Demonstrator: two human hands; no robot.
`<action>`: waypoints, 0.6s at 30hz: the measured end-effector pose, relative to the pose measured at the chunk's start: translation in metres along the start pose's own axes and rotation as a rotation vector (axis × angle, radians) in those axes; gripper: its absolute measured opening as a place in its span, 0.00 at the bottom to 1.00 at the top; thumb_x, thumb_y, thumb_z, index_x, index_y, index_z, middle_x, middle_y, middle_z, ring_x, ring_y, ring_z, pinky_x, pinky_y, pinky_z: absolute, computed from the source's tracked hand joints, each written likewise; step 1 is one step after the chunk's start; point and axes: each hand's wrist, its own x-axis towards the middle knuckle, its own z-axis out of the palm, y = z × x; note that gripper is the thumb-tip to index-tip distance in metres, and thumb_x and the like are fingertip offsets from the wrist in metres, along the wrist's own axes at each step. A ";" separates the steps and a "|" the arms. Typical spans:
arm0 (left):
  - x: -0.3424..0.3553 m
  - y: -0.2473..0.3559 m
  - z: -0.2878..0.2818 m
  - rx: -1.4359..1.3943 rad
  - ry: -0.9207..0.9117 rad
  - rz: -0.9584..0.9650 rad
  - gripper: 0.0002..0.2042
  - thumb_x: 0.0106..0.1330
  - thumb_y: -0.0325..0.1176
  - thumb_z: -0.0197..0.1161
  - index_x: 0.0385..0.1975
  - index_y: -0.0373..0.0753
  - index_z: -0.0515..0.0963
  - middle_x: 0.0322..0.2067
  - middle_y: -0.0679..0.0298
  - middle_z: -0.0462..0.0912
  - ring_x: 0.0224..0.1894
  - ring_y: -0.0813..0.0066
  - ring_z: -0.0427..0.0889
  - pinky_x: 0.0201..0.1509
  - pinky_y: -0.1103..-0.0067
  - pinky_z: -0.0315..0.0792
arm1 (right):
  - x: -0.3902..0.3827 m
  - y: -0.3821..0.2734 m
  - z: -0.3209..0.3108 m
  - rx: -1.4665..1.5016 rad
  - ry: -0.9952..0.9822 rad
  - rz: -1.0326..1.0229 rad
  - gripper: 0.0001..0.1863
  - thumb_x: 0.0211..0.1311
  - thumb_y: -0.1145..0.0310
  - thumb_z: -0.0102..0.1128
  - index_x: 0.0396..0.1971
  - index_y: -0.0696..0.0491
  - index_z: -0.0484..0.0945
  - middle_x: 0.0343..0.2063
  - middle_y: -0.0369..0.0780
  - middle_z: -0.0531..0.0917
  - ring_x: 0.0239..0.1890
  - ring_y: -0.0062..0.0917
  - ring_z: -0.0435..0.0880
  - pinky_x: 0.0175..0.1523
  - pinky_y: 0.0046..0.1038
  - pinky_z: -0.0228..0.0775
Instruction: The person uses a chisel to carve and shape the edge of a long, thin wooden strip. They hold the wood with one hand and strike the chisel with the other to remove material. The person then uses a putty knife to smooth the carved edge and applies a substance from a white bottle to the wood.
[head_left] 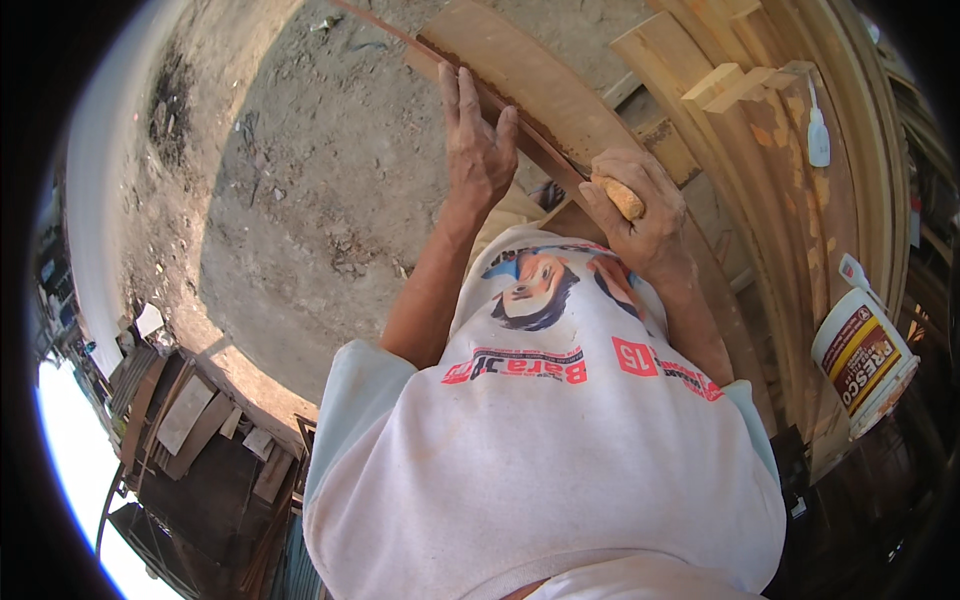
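A long brown wooden board runs on edge from the top of the head view down toward my body. My left hand rests against its edge, with the fingers stretched out and the thumb held apart. Nearer to me, my right hand is closed around a rough, tan, rounded block at the same board. The face of the block against the wood is hidden. Just beyond lies a wide, pale plank with a dark, rough edge.
Long planks are stacked on the right, bearing a small white plastic bottle. A white tub with a brown and yellow label stands near their close end. Bare dirt ground spreads left; scrap boards are piled at lower left.
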 end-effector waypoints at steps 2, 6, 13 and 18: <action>0.000 0.003 0.001 -0.027 -0.008 -0.010 0.37 0.80 0.41 0.62 0.79 0.26 0.55 0.82 0.37 0.48 0.84 0.41 0.49 0.84 0.59 0.56 | 0.003 -0.007 -0.006 0.061 0.099 -0.040 0.14 0.65 0.70 0.77 0.43 0.58 0.81 0.40 0.45 0.86 0.41 0.42 0.88 0.45 0.39 0.82; -0.004 -0.001 0.002 -0.026 -0.007 -0.010 0.36 0.81 0.41 0.60 0.80 0.26 0.54 0.82 0.38 0.46 0.84 0.42 0.49 0.84 0.59 0.55 | 0.016 0.006 -0.002 0.036 0.109 -0.031 0.15 0.64 0.69 0.78 0.43 0.57 0.81 0.38 0.44 0.85 0.40 0.40 0.88 0.44 0.38 0.81; -0.004 -0.007 -0.001 0.000 -0.033 0.005 0.33 0.84 0.39 0.54 0.80 0.27 0.55 0.82 0.38 0.48 0.84 0.41 0.51 0.82 0.59 0.59 | 0.040 0.014 0.027 0.053 0.079 -0.047 0.15 0.64 0.68 0.79 0.42 0.57 0.81 0.39 0.43 0.86 0.38 0.42 0.88 0.42 0.39 0.81; -0.003 -0.007 0.001 -0.003 -0.027 -0.007 0.33 0.83 0.37 0.56 0.81 0.29 0.53 0.82 0.37 0.47 0.82 0.37 0.55 0.79 0.60 0.65 | 0.061 0.016 0.039 0.058 0.044 -0.045 0.14 0.65 0.68 0.78 0.42 0.57 0.81 0.39 0.43 0.86 0.37 0.43 0.88 0.42 0.40 0.81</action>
